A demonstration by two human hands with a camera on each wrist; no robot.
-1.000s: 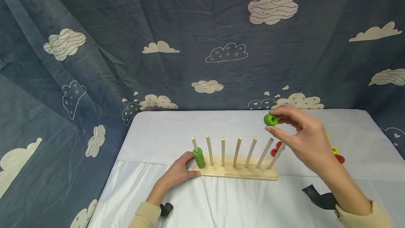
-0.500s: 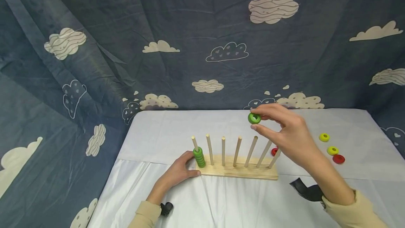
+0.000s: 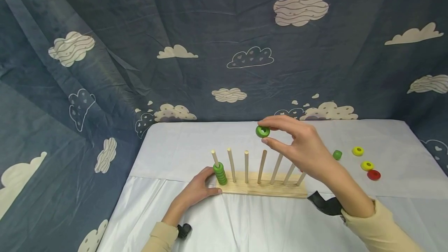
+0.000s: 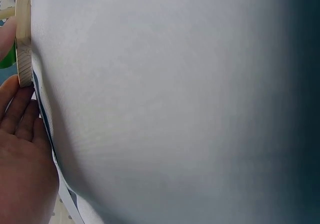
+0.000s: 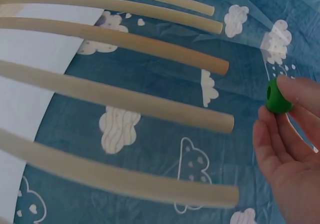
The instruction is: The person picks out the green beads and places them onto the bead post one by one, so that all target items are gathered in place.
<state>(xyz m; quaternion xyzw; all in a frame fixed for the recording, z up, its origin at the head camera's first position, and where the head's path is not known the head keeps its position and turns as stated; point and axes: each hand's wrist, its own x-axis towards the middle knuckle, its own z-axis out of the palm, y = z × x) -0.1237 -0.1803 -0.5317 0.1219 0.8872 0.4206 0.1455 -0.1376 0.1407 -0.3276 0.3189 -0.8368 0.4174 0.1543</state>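
A wooden peg stand (image 3: 262, 189) with several upright dowels lies across the white table. Several green beads (image 3: 220, 175) are stacked on its leftmost dowel. My left hand (image 3: 198, 186) holds the left end of the base, thumb at the front edge and fingers round the back. In the left wrist view, those fingers meet the end of the board (image 4: 23, 48). High over the middle dowels, my right hand (image 3: 301, 141) pinches a green bead (image 3: 263, 131) between thumb and fingertips. The right wrist view shows this bead (image 5: 278, 96) past the dowel tips, its hole facing left.
To the right of the stand lie a loose green bead (image 3: 337, 155), two yellow beads (image 3: 357, 151) and a red bead (image 3: 373, 175). Another bit of red shows behind the right dowels, mostly hidden by my right hand. A dark cloud-print cloth (image 3: 196, 81) hangs behind the table.
My right hand has moved left with the green bead, from beyond the right end of the stand to over its middle. The left hand stays put. A loose green bead has come into view.
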